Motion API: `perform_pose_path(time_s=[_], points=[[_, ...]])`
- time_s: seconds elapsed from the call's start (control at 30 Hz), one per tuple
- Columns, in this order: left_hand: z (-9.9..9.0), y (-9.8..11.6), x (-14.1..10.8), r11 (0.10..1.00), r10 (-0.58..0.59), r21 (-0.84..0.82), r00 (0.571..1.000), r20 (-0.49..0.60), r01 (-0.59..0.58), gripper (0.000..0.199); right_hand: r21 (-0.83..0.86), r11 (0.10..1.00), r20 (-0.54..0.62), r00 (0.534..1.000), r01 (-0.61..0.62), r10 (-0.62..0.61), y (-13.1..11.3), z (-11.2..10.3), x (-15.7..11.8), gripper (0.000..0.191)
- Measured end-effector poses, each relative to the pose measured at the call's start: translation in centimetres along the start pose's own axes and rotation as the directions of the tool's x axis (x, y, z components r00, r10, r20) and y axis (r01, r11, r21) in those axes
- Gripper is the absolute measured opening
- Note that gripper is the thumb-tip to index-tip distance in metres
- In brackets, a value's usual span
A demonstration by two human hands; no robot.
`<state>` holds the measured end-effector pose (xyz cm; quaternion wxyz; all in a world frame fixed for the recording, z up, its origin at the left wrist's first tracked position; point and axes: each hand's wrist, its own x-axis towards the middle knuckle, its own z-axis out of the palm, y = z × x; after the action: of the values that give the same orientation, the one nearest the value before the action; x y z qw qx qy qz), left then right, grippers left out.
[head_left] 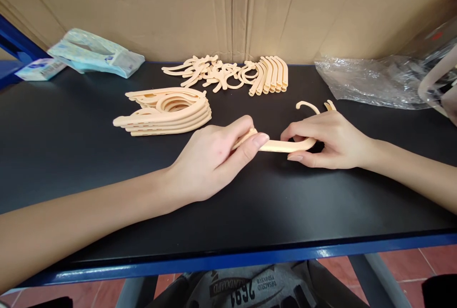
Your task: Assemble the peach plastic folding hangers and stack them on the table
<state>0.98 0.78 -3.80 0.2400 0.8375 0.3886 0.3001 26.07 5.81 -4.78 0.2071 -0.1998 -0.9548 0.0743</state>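
Note:
A cream plastic hanger piece point(282, 146) is held between both hands above the black table. My left hand point(217, 155) is closed on its left end, thumb pressed on top. My right hand point(326, 141) grips its curved right end between thumb and fingers; a hook point(307, 105) sticks up behind these fingers. Left of centre lies a stack of folded cream hangers point(167, 113), just beyond my left wrist. Loose hooks and arm pieces point(214, 72) lie in a heap at the back, beside a row of curved arms point(271, 74).
Blue-white plastic packets point(98, 53) lie at the back left. Clear plastic wrap point(371, 82) spreads over the back right. A cardboard wall point(178, 8) stands behind the table. The table's blue front edge point(228, 259) runs near my lap.

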Motion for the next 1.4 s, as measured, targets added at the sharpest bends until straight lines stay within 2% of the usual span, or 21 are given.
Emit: perform_pose_path(time_s=[0.17,0.37,0.7,1.23,1.4], points=[[-0.13,0.05,0.03,0.999,-0.05,0.013,0.998,-0.046,0.05,0.035,-0.057,0.998,-0.114,0.993,0.037,-0.044,-0.29,-0.21,0.17,0.028],[-0.25,0.39,0.2,0.993,-0.108,0.045,0.994,-0.02,0.109,0.036,-0.262,0.965,-0.221,0.971,0.033,-0.094,-0.48,-0.41,0.32,0.033],[-0.35,0.23,0.38,0.986,-0.152,0.068,0.988,-0.025,0.153,0.04,-0.353,0.935,-0.205,0.971,0.044,-0.123,-0.29,-0.33,0.27,0.044],[-0.43,0.12,0.36,0.987,-0.151,0.048,0.988,-0.02,0.152,0.043,-0.314,0.943,-0.179,0.969,0.108,-0.17,-0.28,-0.36,0.17,0.044],[-0.43,0.22,0.45,0.989,-0.133,0.057,0.991,-0.01,0.133,0.043,-0.292,0.952,-0.161,0.977,0.091,-0.142,-0.06,-0.19,-0.23,0.041]])
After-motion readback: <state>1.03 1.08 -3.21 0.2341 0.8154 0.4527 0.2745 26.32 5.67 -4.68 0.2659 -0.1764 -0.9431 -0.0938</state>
